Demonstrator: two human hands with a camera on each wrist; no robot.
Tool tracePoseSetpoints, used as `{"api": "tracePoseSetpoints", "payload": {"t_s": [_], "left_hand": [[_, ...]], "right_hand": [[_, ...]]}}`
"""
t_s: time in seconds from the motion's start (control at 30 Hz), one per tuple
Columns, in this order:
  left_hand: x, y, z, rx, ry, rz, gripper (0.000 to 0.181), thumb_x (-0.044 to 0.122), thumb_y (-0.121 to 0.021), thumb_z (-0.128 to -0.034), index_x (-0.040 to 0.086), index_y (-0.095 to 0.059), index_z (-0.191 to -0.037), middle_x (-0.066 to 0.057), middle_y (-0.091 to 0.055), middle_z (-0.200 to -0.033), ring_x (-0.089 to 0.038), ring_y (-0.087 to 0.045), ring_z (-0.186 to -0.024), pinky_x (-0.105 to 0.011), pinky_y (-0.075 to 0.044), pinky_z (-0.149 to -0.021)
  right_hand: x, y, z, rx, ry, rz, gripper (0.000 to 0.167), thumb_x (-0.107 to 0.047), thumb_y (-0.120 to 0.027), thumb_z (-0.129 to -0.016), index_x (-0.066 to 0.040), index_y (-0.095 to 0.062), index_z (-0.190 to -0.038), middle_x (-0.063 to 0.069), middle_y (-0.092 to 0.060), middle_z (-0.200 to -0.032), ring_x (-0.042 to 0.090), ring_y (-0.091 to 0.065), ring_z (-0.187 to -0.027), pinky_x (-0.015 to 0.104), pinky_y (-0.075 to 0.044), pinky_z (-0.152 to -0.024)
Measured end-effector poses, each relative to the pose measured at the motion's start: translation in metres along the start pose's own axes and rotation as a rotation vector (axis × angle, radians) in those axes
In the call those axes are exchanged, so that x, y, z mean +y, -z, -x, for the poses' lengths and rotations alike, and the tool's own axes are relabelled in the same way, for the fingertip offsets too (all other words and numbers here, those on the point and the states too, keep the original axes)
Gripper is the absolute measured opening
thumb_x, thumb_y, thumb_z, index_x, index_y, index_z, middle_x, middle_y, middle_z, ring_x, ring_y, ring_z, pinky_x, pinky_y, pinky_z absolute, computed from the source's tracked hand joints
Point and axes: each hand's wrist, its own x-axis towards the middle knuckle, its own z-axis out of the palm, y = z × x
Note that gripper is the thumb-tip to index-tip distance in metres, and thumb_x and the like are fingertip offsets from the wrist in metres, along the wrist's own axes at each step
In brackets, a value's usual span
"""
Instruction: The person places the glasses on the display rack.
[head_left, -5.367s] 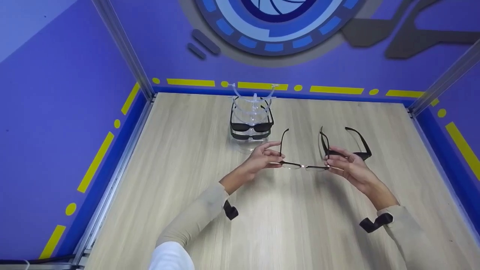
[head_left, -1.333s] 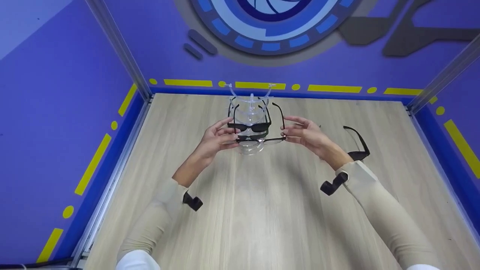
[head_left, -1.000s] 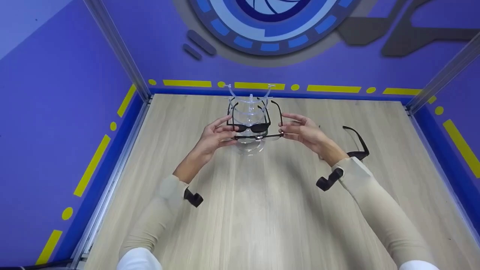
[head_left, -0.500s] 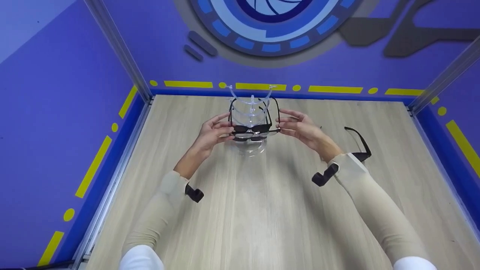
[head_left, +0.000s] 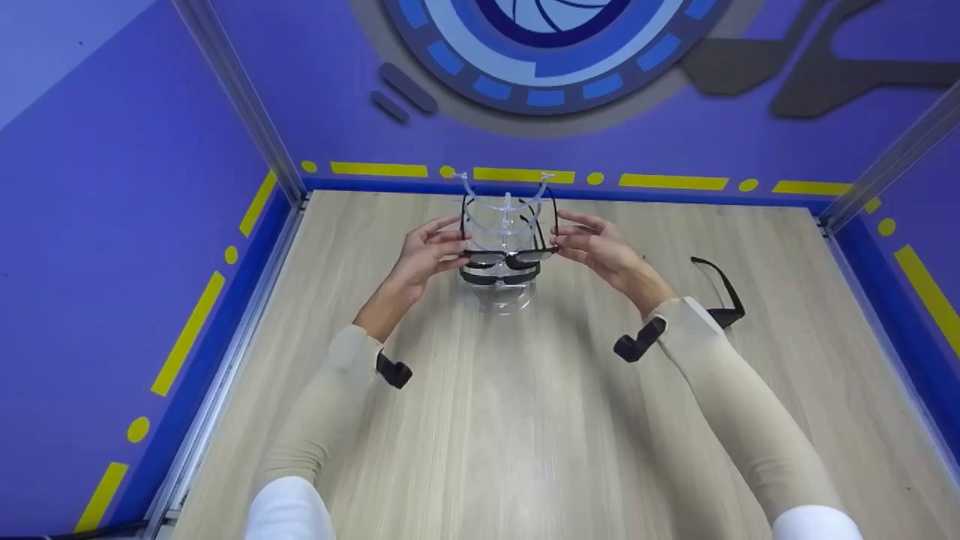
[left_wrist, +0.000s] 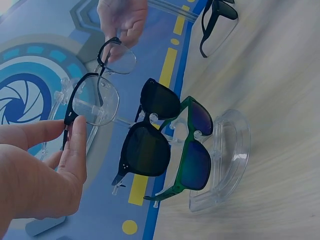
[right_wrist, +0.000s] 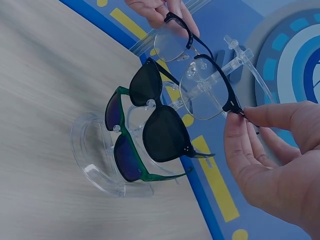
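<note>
Both hands hold one pair of clear-lens glasses (left_wrist: 95,102) with black upper rims, its arms spread around the clear stand (head_left: 508,217). My left hand (head_left: 422,259) (left_wrist: 45,175) pinches the hinge at one end; my right hand (head_left: 606,251) (right_wrist: 282,155) pinches the other. In the wrist views the glasses are above black sunglasses (left_wrist: 145,149) (right_wrist: 167,132) on the stand. Below those, green-framed sunglasses (left_wrist: 195,165) (right_wrist: 127,155) sit on a lower tier. Whether the clear glasses touch the stand, I cannot tell.
Another black pair of glasses (head_left: 726,315) lies on the wooden table (head_left: 517,420) to the right, partly hidden behind the right forearm. Blue panels (head_left: 375,142) with metal corner posts (head_left: 240,97) enclose the table. The stand's round clear base (left_wrist: 237,150) rests on the tabletop.
Since the earliest frame, both hands have carried the clear-lens glasses from the right over to the stand. Over the last second the glasses have risen past the lower sunglasses in the head view.
</note>
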Motion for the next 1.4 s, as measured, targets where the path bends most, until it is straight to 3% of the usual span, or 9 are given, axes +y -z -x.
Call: {"api": "tracePoseSetpoints", "payload": {"t_s": [0.17,0.37,0.8,1.03,1.2,1.4], "left_hand": [[0.002,0.001,-0.007,0.034,0.015,0.009,0.051,-0.005,-0.067,-0.0945,0.008,-0.058,-0.143,-0.006,-0.071,-0.110,-0.027,-0.068,-0.109,-0.030,-0.063,-0.087],[0.004,0.003,-0.014,0.047,0.025,0.032,0.051,-0.005,-0.066,-0.0947,0.006,-0.057,-0.143,-0.005,-0.072,-0.107,-0.016,-0.070,-0.095,-0.030,-0.063,-0.086],[0.001,0.007,-0.028,0.094,0.027,0.024,0.044,-0.003,-0.067,-0.0950,0.007,-0.063,-0.138,-0.005,-0.073,-0.108,-0.013,-0.070,-0.091,-0.028,-0.063,-0.082],[-0.003,0.007,-0.031,0.095,0.024,0.002,0.043,-0.002,-0.066,-0.0960,0.009,-0.064,-0.137,-0.006,-0.071,-0.116,-0.013,-0.069,-0.097,-0.028,-0.063,-0.086],[-0.004,0.007,-0.033,0.105,0.021,0.015,0.042,-0.003,-0.066,-0.0958,0.007,-0.064,-0.136,-0.006,-0.071,-0.114,-0.013,-0.069,-0.097,-0.028,-0.063,-0.086],[-0.004,0.006,-0.037,0.113,0.025,0.034,0.043,-0.003,-0.068,-0.0947,0.007,-0.065,-0.136,-0.009,-0.071,-0.118,-0.015,-0.070,-0.097,-0.029,-0.063,-0.086]], "right_hand": [[0.000,-0.004,-0.007,0.025,0.005,-0.030,0.061,0.011,-0.055,-0.098,0.003,-0.035,-0.155,-0.001,-0.073,-0.096,0.012,-0.071,-0.094,0.023,-0.060,-0.089],[0.000,-0.007,-0.013,0.043,0.013,-0.033,0.060,0.011,-0.053,-0.098,0.005,-0.035,-0.155,-0.002,-0.073,-0.095,0.012,-0.070,-0.096,0.023,-0.059,-0.089],[0.008,-0.012,-0.022,0.088,0.066,-0.072,0.055,0.011,-0.054,-0.098,0.009,-0.039,-0.151,0.002,-0.074,-0.096,0.011,-0.070,-0.089,0.022,-0.060,-0.086],[0.016,-0.011,-0.026,0.141,0.064,0.023,0.051,0.007,-0.055,-0.100,0.004,-0.045,-0.150,-0.001,-0.069,-0.103,0.009,-0.068,-0.095,0.024,-0.059,-0.090],[0.016,-0.010,-0.030,0.139,0.083,0.009,0.052,0.007,-0.054,-0.100,0.005,-0.043,-0.151,0.000,-0.068,-0.104,0.010,-0.067,-0.097,0.028,-0.058,-0.097],[0.014,-0.012,-0.034,0.148,0.097,0.011,0.050,0.007,-0.053,-0.101,0.006,-0.043,-0.150,-0.004,-0.067,-0.098,0.008,-0.066,-0.093,0.028,-0.057,-0.096]]}}
